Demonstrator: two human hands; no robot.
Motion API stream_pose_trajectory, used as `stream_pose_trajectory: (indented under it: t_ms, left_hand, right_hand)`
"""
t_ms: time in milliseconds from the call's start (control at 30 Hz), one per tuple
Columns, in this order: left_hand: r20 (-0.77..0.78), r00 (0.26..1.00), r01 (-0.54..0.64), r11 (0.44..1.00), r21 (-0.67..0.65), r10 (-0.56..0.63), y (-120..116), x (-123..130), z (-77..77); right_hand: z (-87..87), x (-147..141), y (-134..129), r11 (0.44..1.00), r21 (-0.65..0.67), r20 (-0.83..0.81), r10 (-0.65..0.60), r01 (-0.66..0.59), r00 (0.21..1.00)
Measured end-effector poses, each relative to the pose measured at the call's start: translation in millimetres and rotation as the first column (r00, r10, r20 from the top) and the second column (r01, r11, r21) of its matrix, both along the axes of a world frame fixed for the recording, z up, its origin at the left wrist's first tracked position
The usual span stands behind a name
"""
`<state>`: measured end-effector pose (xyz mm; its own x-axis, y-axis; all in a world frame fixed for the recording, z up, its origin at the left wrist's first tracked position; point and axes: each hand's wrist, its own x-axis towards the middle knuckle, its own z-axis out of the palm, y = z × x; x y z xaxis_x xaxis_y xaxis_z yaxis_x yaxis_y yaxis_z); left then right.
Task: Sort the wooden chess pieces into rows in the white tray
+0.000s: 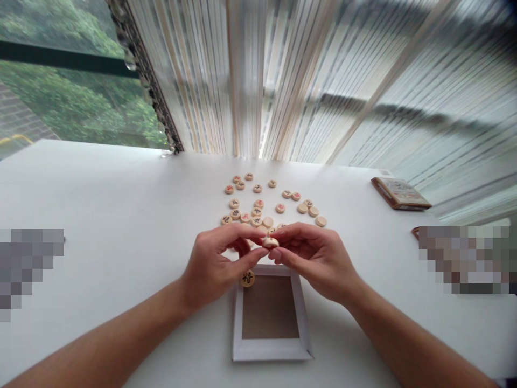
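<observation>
Over the far end of an open box (272, 349), my left hand (220, 256) and my right hand (315, 256) meet fingertip to fingertip. Both pinch a pale wooden Chinese chess piece (270, 243) between thumbs and fingers; whether there is more than one piece I cannot tell. A larger piece with a black character (247, 278) sits at the box's far left corner, just below my left thumb. Beyond my hands, several round chess pieces (258, 203) lie scattered, some with red or black characters and some blank side up. My fingers hide a few of them.
Everything rests on a white table (121, 215). A flat brown-edged box (400, 193) lies at the far right. Blurred-out patches cover items at the left and right edges. A striped string curtain (283, 81) and a window (72, 81) stand behind the table.
</observation>
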<state>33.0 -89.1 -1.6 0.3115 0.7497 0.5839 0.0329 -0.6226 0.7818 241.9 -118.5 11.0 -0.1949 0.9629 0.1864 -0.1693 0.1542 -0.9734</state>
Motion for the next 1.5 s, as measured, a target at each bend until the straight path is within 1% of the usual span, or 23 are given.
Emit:
stream_pose_trajectory:
  t_ms: [67,133,267,400,500,600,733,833,933,1133,1300,1500]
  left_hand:
    - [0.037,0.999,0.044,0.991,-0.123,-0.04,-1.0,0.9,-0.9]
    - [0.056,0.996,0.075,0.979,-0.191,-0.065,-1.6,0.9,-0.9]
    - [0.055,0.996,0.079,0.963,-0.256,-0.067,-1.6,0.3,-0.2]
    - [0.076,0.996,0.071,0.941,-0.331,-0.049,-1.2,0.7,-0.2]
    - [0.101,0.993,0.101,0.925,-0.365,-0.068,-1.1,1.8,0.8]
    - [0.12,0.988,0.14,0.917,-0.372,-0.102,-1.4,2.7,2.6]
    - [0.116,0.988,0.139,0.916,-0.375,-0.102,-2.6,1.8,1.4]
    - [0.136,0.98,0.186,0.905,-0.383,-0.144,-3.4,0.2,-1.8]
    - [0.153,0.969,0.24,0.893,-0.38,-0.195,-3.1,-0.2,-3.1]
    - [0.162,0.965,0.252,0.889,-0.383,-0.204,-0.8,0.9,-1.1]
    - [0.167,0.951,0.304,0.877,-0.371,-0.259,-1.7,0.4,-0.6]
    - [0.093,0.97,0.244,0.911,-0.333,-0.226,-2.2,-0.4,-0.8]
  right_hand:
    - [0.9,-0.1,0.9,0.999,-0.032,-0.029,0.011,-0.012,1.0]
    - [1.8,-0.2,1.5,0.998,-0.058,-0.05,0.02,-0.023,0.999]
    - [2.8,-0.1,2.0,0.996,-0.089,-0.052,0.024,-0.028,0.998]
    - [2.2,-0.3,1.8,0.995,-0.088,-0.078,0.037,-0.044,0.996]
    - [1.7,-0.3,1.4,0.993,-0.106,-0.079,0.043,-0.052,0.996]
    - [2.9,-0.5,1.2,0.987,-0.152,-0.05,0.035,-0.042,0.998]
    - [6.9,-1.9,1.4,0.97,-0.241,-0.022,0.039,-0.043,0.999]
    - [8.8,-2.7,1.9,0.942,-0.324,-0.036,0.083,-0.09,0.996]
    - [8.8,-2.3,2.1,0.92,-0.365,-0.078,0.122,-0.142,0.989]
    - [8.6,-1.6,1.7,0.917,-0.362,-0.119,0.135,-0.17,0.984]
    - [8.9,-2.8,1.2,0.919,-0.348,-0.106,0.16,-0.188,0.981]
    - [7.7,-1.7,1.4,0.931,-0.32,-0.035,0.175,-0.177,0.984]
